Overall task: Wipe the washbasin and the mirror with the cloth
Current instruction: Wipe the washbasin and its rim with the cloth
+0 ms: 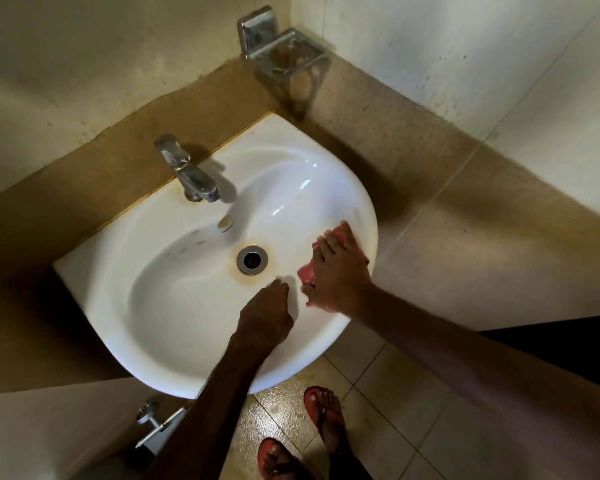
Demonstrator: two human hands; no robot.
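- Washbasin (pixel 194 299), white glazed ceramic with a rounded front, is fixed to the tan tiled wall band in the corner; bowl looks glossy, holds no standing water.
- Pink cloth (pixel 307 273) lies pressed flat on the bowl's inner right slope, just below the rim, mostly hidden under the right hand.
- Right hand (pixel 336 271): palm down, fingers spread apart over the cloth, pressing rather than clamping it.
- Left hand (pixel 265 317): fingers curled loosely together, empty as far as visible, knuckles inside the bowl near the front; touching the surface or not, cannot tell.
- Round chrome drain (pixel 252 259) sits at the bowl's centre, ringed by a rusty brown stain. Faint marks show near the overflow hole.
- Chrome single-lever tap (pixel 187 171) stands on the back ledge, brownish grime at its base.
- Progress, judged: basin wipe mid-way; drain ring and tap base left.
- Mirror out of view.
- Chrome wall-mounted holder (pixel 284 53) in the corner appears empty.
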